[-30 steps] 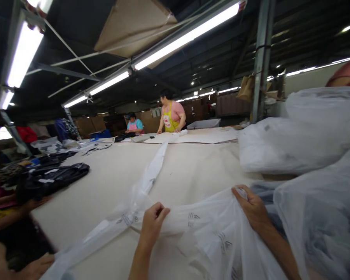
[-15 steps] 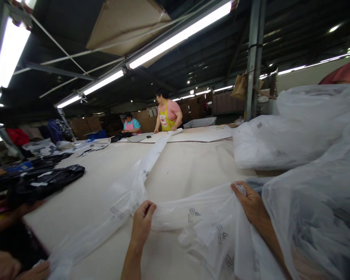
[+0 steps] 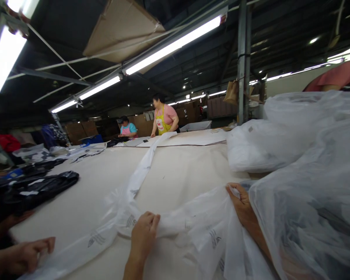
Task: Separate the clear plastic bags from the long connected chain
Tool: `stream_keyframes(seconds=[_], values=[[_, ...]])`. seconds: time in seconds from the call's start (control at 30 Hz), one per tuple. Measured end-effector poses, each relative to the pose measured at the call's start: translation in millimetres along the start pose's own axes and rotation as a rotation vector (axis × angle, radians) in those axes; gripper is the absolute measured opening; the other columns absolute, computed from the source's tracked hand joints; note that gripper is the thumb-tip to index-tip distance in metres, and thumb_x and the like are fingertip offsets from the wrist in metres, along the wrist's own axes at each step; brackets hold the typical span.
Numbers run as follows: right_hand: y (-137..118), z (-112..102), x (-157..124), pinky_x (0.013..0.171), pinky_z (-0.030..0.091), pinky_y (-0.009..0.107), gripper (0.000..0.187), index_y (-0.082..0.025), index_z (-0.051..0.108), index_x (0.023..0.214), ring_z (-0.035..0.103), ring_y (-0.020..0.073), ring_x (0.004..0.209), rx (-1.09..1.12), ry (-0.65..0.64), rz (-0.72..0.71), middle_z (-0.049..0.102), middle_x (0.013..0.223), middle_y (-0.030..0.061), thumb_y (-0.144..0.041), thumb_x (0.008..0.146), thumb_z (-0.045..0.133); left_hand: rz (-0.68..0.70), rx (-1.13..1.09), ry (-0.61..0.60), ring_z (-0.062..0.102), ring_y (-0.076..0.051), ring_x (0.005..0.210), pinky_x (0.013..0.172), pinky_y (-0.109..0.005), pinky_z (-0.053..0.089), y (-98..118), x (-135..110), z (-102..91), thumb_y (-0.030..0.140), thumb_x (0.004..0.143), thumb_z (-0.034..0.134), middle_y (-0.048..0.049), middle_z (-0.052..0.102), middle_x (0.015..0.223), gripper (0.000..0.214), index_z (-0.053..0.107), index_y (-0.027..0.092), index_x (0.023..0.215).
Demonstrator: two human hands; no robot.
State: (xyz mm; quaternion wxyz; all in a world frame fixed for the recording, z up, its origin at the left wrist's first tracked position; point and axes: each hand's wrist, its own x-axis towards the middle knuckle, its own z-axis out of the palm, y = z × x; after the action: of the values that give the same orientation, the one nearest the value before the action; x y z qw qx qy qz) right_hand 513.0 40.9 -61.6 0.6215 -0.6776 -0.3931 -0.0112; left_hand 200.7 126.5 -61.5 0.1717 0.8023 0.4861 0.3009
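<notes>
A thin clear plastic bag (image 3: 198,214) with black printing is drawn between my hands over the pale tabletop. My left hand (image 3: 144,235) is closed on its left end, low in the middle of the view. On the right, my right hand (image 3: 239,200) pinches the bunched plastic near the upper edge, and folds hang below it. Just left of my left hand lies a long printed plastic strip (image 3: 147,159), which runs up to the far side of the table. A co-worker's hand (image 3: 29,252) is over its near end at the lower left.
Big bundles of cloudy plastic (image 3: 259,144) are heaped on the right, close to my right forearm. Black bagged goods (image 3: 41,190) lie along the left edge of the table (image 3: 189,167). One person (image 3: 165,116) in a yellow apron stands across it, another sits farther left.
The plastic between my hands has become slacker and more creased. The co-worker's hand at the lower left has come up and farther into view. My view has shifted slightly right.
</notes>
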Motion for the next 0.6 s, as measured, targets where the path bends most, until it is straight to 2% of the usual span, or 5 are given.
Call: stream_keyframes(seconds=[0.07,0.13,0.27,0.47,0.6], values=[[-8.5,-1.1,-2.2,0.075,0.040,0.032,0.046,-0.019,0.059,0.079,0.053,0.0175,0.068,-0.001,-0.008,0.022,0.060,0.069,0.0024,-0.060,0.074,0.041,0.089,0.128,0.014,0.053,-0.020,0.091,0.082,-0.031,0.034,14.1,-3.4,3.4,0.029,0.086,0.042,-0.0040,0.062,0.093,0.025,0.065,0.019,0.082],[-17.6,-1.5,-4.8,0.075,0.040,0.032,0.047,-0.019,0.060,0.082,0.053,0.0181,0.068,0.006,-0.017,0.047,0.061,0.070,0.0031,-0.061,0.073,0.041,0.165,0.182,0.037,0.052,-0.021,0.097,0.086,-0.035,0.034,27.2,-6.4,6.4,0.025,0.086,0.043,-0.0053,0.063,0.101,0.025,0.065,0.021,0.096],[-27.4,0.0,-8.0,0.072,0.039,0.031,0.048,-0.018,0.059,0.083,0.053,0.0181,0.067,0.048,-0.054,0.103,0.061,0.070,0.0034,-0.061,0.071,0.043,0.287,0.124,0.014,0.053,-0.022,0.093,0.083,-0.037,0.034,46.1,-10.8,8.3,0.033,0.091,0.040,-0.0070,0.065,0.095,0.030,0.065,0.022,0.104],[-26.4,3.0,-7.9,0.064,0.039,0.027,0.042,-0.017,0.057,0.078,0.049,0.0160,0.065,0.138,-0.084,0.086,0.056,0.068,0.0025,-0.057,0.071,0.045,0.393,-0.001,-0.035,0.050,-0.019,0.085,0.078,-0.033,0.031,53.2,-12.1,4.0,0.034,0.083,0.057,-0.0029,0.061,0.079,0.015,0.068,0.023,0.085],[-24.4,2.3,-6.4,0.060,0.038,0.027,0.047,-0.016,0.056,0.079,0.047,0.0155,0.063,0.131,-0.100,0.157,0.054,0.067,0.0029,-0.061,0.068,0.044,0.375,-0.127,-0.084,0.048,-0.016,0.078,0.076,-0.031,0.031,39.3,-5.8,1.0,0.035,0.086,0.053,-0.0021,0.054,0.068,0.027,0.062,0.018,0.067]])
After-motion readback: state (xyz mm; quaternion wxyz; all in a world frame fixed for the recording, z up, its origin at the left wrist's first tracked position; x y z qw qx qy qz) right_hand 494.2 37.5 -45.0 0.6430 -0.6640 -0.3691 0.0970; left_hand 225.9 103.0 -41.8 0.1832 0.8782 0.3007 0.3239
